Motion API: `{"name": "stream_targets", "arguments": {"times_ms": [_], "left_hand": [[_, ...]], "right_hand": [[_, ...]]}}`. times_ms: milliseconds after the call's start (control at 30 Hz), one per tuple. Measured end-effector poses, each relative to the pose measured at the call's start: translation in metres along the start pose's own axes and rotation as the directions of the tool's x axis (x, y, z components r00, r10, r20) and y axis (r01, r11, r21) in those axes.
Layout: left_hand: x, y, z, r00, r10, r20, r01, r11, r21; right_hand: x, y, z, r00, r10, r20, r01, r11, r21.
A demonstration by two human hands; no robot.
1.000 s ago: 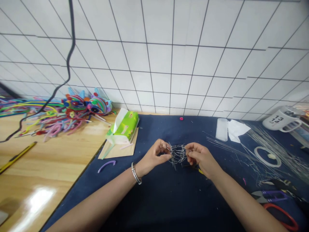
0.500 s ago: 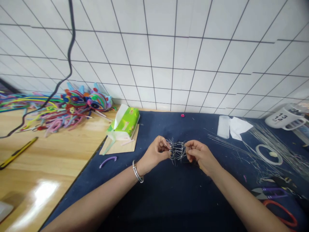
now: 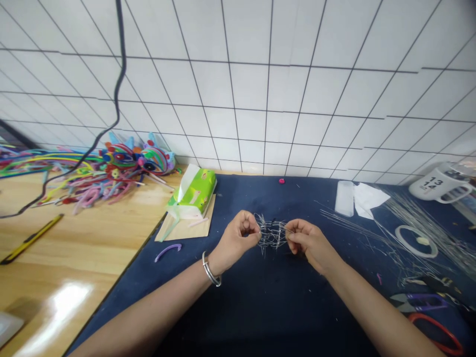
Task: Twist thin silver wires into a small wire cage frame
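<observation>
Between my two hands is a small wire frame (image 3: pixel 273 234), a cage of thin silvery wires with loose ends sticking out on its left side and below. My left hand (image 3: pixel 241 235), with a silver bangle on the wrist, pinches the frame's left edge between thumb and forefinger. On the other side my right hand (image 3: pixel 305 242) has its fingertips closed on the wire ends at the right edge. The frame is held over the dark blue cloth (image 3: pixel 256 297). The exact wires under the fingertips are too fine to make out.
Left of my hands lie a green tissue pack (image 3: pixel 197 191), a purple curved strip (image 3: pixel 168 252) and a yellow cutter (image 3: pixel 32 239). Colourful pipe cleaners (image 3: pixel 89 188) lie farther back. At right are loose wires (image 3: pixel 420 228), a tape ring (image 3: pixel 416 241), purple snips (image 3: pixel 424 301) and a white mug (image 3: pixel 439 183).
The view has tilted slightly, so the surroundings sit a little lower. My left hand has shifted slightly at the frame's left edge; both hands keep their hold.
</observation>
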State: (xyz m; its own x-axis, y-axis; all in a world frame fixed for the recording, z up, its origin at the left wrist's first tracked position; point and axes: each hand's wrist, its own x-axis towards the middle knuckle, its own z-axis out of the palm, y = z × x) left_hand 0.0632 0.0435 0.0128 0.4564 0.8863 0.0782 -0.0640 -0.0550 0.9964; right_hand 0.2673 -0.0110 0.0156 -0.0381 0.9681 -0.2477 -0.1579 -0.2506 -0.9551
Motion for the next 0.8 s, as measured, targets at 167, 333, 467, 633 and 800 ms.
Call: {"name": "stream_targets", "arguments": {"times_ms": [167, 333, 467, 633, 800], "left_hand": [[-0.001, 0.0033, -0.0008, 0.999, 0.035, 0.008, -0.036, 0.996, 0.088], [-0.0006, 0.0014, -0.0024, 0.999, 0.044, 0.027, -0.047, 0.992, 0.12], [-0.0002, -0.0015, -0.0034, 0.999, 0.029, 0.042, -0.034, 0.993, 0.111], [0.0005, -0.0034, -0.0034, 0.997, 0.012, 0.078, -0.018, 0.997, 0.075], [0.0011, -0.0054, -0.0039, 0.993, -0.012, 0.116, 0.006, 0.999, 0.046]], "right_hand": [[0.0003, -0.0002, -0.0016, 1.0, -0.014, 0.008, 0.014, 0.999, -0.039], [0.0004, 0.0019, -0.0015, 1.0, -0.022, -0.005, 0.022, 1.0, -0.016], [0.0012, 0.005, -0.002, 1.0, -0.023, -0.007, 0.023, 1.0, 0.01], [0.0022, 0.0067, -0.0019, 1.0, -0.02, -0.017, 0.02, 1.0, 0.019], [0.0023, 0.0075, -0.0019, 1.0, -0.019, -0.016, 0.019, 1.0, 0.015]]}}
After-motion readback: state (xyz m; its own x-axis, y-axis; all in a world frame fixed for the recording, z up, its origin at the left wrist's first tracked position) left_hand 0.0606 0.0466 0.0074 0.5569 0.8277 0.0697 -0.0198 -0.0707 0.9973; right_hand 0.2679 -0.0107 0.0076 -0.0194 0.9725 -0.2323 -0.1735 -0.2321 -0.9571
